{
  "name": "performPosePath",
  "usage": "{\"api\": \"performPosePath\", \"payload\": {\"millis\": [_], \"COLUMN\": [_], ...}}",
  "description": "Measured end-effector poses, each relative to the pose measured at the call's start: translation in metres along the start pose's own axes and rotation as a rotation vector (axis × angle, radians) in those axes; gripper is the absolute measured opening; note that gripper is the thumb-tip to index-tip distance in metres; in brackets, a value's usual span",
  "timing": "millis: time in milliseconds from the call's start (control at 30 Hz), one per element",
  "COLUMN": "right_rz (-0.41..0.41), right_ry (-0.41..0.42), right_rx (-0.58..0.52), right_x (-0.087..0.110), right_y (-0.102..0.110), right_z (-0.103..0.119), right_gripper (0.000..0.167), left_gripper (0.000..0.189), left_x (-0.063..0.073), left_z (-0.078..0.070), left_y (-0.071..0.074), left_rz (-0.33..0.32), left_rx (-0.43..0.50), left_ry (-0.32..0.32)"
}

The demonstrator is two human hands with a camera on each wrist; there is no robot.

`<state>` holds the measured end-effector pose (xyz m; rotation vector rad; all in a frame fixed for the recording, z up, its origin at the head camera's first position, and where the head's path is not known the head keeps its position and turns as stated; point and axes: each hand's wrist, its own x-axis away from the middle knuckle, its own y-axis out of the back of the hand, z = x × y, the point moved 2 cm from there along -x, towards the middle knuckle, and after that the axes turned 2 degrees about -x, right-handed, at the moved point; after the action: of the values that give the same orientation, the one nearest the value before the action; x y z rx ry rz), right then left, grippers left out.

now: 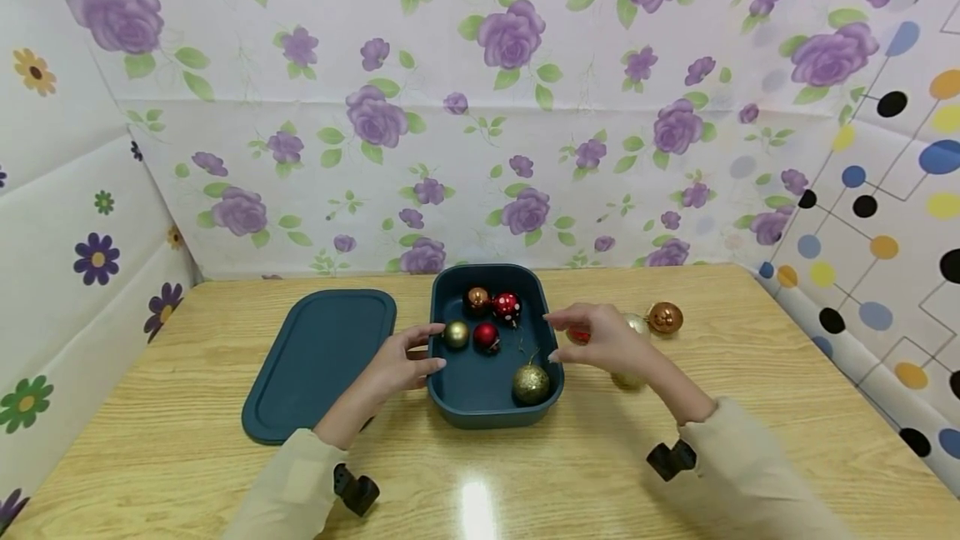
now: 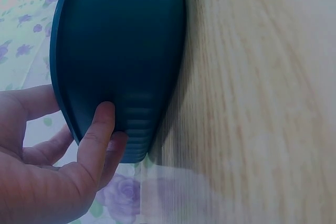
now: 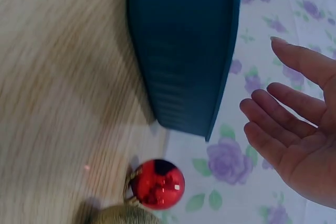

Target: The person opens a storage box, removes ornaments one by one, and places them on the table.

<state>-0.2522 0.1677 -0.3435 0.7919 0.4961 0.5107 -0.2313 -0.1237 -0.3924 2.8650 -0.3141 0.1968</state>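
A dark teal box (image 1: pixel 480 417) stands on the table with several Christmas baubles inside: a copper one (image 1: pixel 477 300), a white-dotted red one (image 1: pixel 507 307), a matt gold one (image 1: pixel 456 335), a plain red one (image 1: pixel 486 337) and a glittery gold one (image 1: pixel 531 384). My left hand (image 1: pixel 403 363) grips its left wall, with two digits over the rim and other fingers against the outer wall (image 2: pixel 113 56). At the right rim my right hand (image 1: pixel 600 338) is spread and holds nothing. In the right wrist view its fingers are apart from the box (image 3: pixel 181 51).
A flat teal lid (image 1: pixel 322 357) lies left of the box. Right of it, partly behind my right hand, are more baubles: red (image 3: pixel 157 184), gold glitter (image 3: pixel 126 216), pale gold (image 1: pixel 637 324) and copper (image 1: pixel 665 317). Floral cloth (image 1: pixel 450 148) hangs behind the table.
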Motion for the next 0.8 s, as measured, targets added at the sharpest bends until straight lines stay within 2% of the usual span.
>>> {"api": "performPosePath", "payload": {"millis": [233,500,667,800], "right_rz": [0.141,0.319,0.375,0.410], "right_ry": [0.076,0.074,0.092,0.081], "right_rx": [0.019,0.202,0.305,0.343], "right_x": [-0.008,-0.017,-0.024,-0.027], "right_y": [-0.018,-0.031,-0.037,-0.041], "right_z": [0.018,0.027,0.030,0.031], "right_gripper": [0.045,0.043,0.042,0.040], "left_gripper": [0.052,0.052,0.053,0.052], "left_x": [0.000,0.000,0.000,0.000], "left_z": [0.000,0.000,0.000,-0.001], "left_y": [-0.001,0.000,0.000,0.000], "left_rz": [-0.012,-0.017,-0.016,-0.006], "left_rx": [-0.007,-0.014,-0.013,-0.005], "left_ry": [-0.001,-0.007,-0.004,-0.012]}}
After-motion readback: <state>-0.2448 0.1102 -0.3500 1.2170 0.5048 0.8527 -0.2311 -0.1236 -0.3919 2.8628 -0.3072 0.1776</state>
